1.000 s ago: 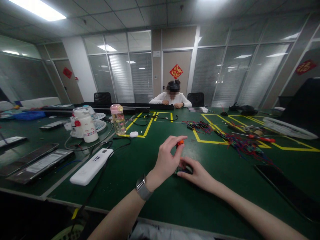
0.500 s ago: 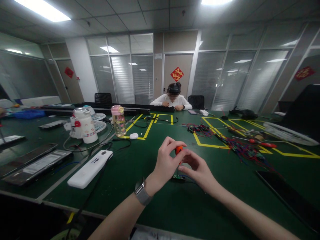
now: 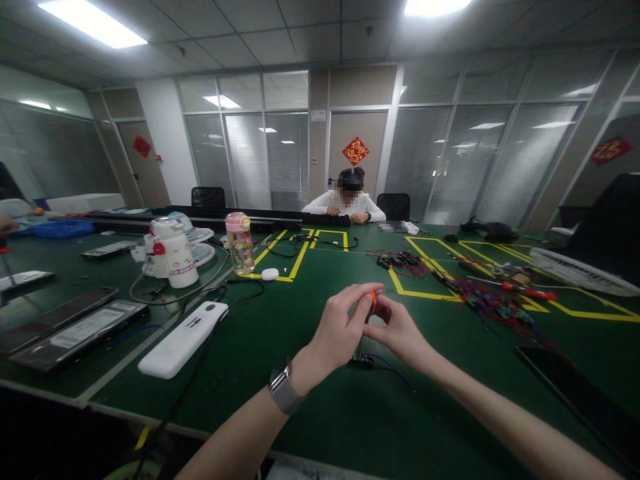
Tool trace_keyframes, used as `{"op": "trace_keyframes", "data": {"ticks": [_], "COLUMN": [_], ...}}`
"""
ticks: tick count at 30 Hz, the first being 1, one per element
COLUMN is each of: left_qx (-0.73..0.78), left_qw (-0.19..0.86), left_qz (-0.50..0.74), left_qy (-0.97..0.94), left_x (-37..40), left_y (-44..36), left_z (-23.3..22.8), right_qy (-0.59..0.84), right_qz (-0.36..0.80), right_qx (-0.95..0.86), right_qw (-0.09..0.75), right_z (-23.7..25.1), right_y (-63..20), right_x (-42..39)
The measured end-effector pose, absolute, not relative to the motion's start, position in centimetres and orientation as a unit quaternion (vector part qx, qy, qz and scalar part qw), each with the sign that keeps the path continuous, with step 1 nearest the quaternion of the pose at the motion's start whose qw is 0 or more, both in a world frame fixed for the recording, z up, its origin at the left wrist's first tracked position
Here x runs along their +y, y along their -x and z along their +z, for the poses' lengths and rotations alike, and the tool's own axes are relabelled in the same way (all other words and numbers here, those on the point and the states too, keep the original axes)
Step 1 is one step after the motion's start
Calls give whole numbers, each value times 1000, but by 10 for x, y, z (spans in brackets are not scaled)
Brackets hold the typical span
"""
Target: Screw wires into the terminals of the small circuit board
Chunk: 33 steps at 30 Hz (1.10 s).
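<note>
Centre of frame, just below the middle: both hands raised off the green table (image 3: 300, 413), fingertips meeting. Left hand (image 3: 343, 327), with a wristwatch (image 3: 281, 389) on its wrist, is pinched on a small orange part (image 3: 373, 300), thumb and forefinger closed round it. Right hand (image 3: 400, 330) comes in from the lower right, its fingers curled and touching the same orange part from the other side; how firmly it grips cannot be told. Under the hands, on the table, lies a small dark circuit board (image 3: 362, 361) with a thin blue wire (image 3: 395, 373) trailing off to the right.

Left of the hands: a white oblong device (image 3: 183, 339) lying flat, a black cable (image 3: 190, 380) crossing past it. Further up left, a white jug-like container (image 3: 170, 252) and a pink-capped bottle (image 3: 239, 243). Right of centre, a tangle of coloured wires (image 3: 485, 303) over yellow tape lines (image 3: 415, 291). At the far side of the table a person in a white top (image 3: 345, 203) sits, hands on the table.
</note>
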<state>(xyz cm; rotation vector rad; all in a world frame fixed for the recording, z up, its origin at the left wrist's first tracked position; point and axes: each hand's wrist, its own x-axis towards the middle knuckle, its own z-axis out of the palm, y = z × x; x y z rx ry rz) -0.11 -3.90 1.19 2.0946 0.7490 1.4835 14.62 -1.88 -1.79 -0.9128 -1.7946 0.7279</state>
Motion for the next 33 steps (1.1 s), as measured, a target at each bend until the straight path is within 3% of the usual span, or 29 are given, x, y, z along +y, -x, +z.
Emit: {"op": "trace_keyframes", "data": {"ticks": [16, 24, 33], "left_qx": [273, 330, 383], "left_qw": [261, 147, -99], "left_qz": [471, 459, 360], "left_qy": [-797, -812, -845], "left_x": [-44, -47, -42], "left_y": [11, 8, 11], "left_z": [42, 47, 51], "right_qy": [312, 307, 298], "right_qz": [396, 418, 424], "right_qx": [-741, -736, -737], "right_qw": [444, 435, 433], "right_z": [-14, -11, -19], "right_y": [-157, -160, -151], "right_x": [-25, -29, -38]}}
